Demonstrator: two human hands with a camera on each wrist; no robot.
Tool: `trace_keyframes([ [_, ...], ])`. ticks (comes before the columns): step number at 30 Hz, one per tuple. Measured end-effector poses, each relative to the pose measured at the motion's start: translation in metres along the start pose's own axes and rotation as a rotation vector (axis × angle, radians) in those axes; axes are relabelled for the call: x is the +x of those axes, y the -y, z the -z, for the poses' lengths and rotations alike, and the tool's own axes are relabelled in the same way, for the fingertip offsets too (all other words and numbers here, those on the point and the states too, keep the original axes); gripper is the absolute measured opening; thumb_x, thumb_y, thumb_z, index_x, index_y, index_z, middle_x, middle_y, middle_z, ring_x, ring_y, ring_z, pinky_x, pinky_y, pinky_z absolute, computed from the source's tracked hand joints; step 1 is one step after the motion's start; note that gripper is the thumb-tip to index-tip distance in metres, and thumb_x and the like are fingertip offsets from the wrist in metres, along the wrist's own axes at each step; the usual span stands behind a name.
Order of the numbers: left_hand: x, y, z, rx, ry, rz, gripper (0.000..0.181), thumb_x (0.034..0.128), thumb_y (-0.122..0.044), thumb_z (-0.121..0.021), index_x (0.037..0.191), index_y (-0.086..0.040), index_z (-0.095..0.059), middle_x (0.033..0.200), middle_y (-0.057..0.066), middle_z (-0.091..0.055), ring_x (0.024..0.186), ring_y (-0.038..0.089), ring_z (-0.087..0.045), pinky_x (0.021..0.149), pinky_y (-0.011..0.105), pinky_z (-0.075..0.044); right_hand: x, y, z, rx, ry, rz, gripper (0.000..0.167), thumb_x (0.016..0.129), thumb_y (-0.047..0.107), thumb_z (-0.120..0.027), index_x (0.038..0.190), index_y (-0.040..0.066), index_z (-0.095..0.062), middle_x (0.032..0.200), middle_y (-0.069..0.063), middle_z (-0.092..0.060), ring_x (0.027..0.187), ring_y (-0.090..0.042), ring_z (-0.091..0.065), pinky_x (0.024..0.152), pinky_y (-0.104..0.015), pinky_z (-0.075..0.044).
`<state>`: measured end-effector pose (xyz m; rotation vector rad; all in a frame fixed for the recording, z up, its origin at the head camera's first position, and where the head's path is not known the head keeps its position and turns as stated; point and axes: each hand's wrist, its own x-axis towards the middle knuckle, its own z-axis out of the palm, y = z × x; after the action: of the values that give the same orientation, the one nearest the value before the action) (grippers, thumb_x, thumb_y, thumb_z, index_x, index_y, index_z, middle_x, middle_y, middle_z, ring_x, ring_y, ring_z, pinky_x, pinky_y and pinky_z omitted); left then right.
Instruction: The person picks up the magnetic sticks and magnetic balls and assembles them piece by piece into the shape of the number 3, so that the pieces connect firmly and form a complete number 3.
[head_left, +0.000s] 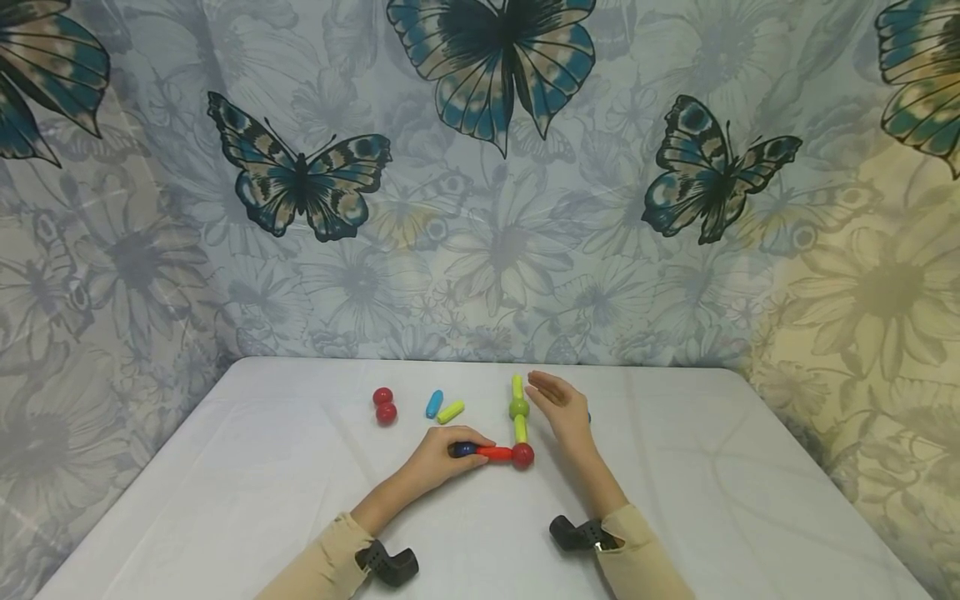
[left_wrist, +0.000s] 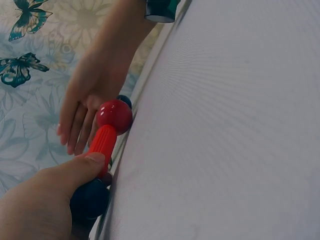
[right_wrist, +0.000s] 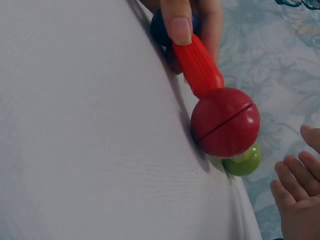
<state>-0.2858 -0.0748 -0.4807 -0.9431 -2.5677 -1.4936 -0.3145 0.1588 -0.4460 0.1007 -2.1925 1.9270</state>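
My left hand (head_left: 442, 454) pinches the red stick (head_left: 495, 452) beside a dark blue ball (head_left: 465, 449). That stick joins a red ball (head_left: 522, 455), from which a yellow-green stick (head_left: 521, 429) leads away to a green ball (head_left: 518, 407) and another yellow-green stick (head_left: 517, 387). Just right of this chain my right hand (head_left: 562, 412) holds nothing, its fingers extended. In the left wrist view the thumb lies on the red stick (left_wrist: 103, 142). The right wrist view shows the red ball (right_wrist: 225, 122) in front of the green ball (right_wrist: 244, 161).
Two red balls (head_left: 385, 413) lie at the left on the white table (head_left: 262, 467). Between them and the chain are a blue stick (head_left: 434, 404) and a loose yellow-green stick (head_left: 451, 412). A small blue piece (head_left: 589, 417) shows partly behind my right hand.
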Motion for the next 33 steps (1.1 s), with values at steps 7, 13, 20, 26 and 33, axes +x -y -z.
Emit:
trace_keyframes([
  [7,0.0,-0.001,0.0,-0.005,-0.002,-0.004,0.022,0.0866,-0.024,-0.074,0.108,-0.023,-0.074,0.107,-0.008,-0.074,0.106,0.009,-0.065,0.096,0.025,-0.051,0.002,0.0,0.015,0.027,0.059,0.045,0.041,0.089,0.019,-0.072,0.126,0.005,-0.063,0.13,-0.014,-0.064,0.122,-0.022,-0.062,0.094,-0.013,-0.049],
  [13,0.0,-0.001,0.0,-0.012,-0.007,-0.005,0.022,0.0865,-0.023,-0.074,0.108,-0.022,-0.074,0.106,-0.008,-0.074,0.106,0.009,-0.065,0.096,0.025,-0.051,0.002,0.003,0.026,-0.024,0.087,0.047,0.044,0.088,0.03,-0.073,0.125,0.01,-0.064,0.131,-0.009,-0.065,0.117,-0.008,-0.063,0.095,-0.014,-0.049],
  [20,0.0,-0.001,0.0,-0.013,-0.003,-0.007,0.021,0.0863,-0.022,-0.075,0.108,-0.022,-0.075,0.106,-0.008,-0.074,0.106,0.008,-0.065,0.096,0.024,-0.051,0.002,-0.002,0.041,-0.064,0.081,0.047,0.046,0.087,0.038,-0.072,0.125,0.014,-0.065,0.131,-0.005,-0.065,0.123,-0.012,-0.06,0.094,-0.011,-0.047],
  [26,0.0,-0.001,0.0,-0.011,-0.004,-0.012,0.021,0.0862,-0.022,-0.075,0.108,-0.022,-0.075,0.106,-0.008,-0.074,0.106,0.008,-0.065,0.095,0.024,-0.051,0.001,-0.005,0.051,-0.124,0.068,0.064,0.046,0.089,0.04,-0.069,0.127,0.015,-0.064,0.133,-0.004,-0.064,0.132,-0.018,-0.054,0.108,-0.027,-0.044],
  [33,0.0,-0.001,0.0,-0.009,-0.005,-0.015,0.022,0.0863,-0.022,-0.075,0.108,-0.023,-0.074,0.106,-0.009,-0.074,0.105,0.008,-0.065,0.095,0.024,-0.051,-0.005,0.007,0.057,-0.122,0.041,0.08,0.035,0.094,0.02,-0.066,0.125,0.004,-0.063,0.132,-0.014,-0.063,0.134,-0.027,-0.051,0.121,-0.046,-0.027],
])
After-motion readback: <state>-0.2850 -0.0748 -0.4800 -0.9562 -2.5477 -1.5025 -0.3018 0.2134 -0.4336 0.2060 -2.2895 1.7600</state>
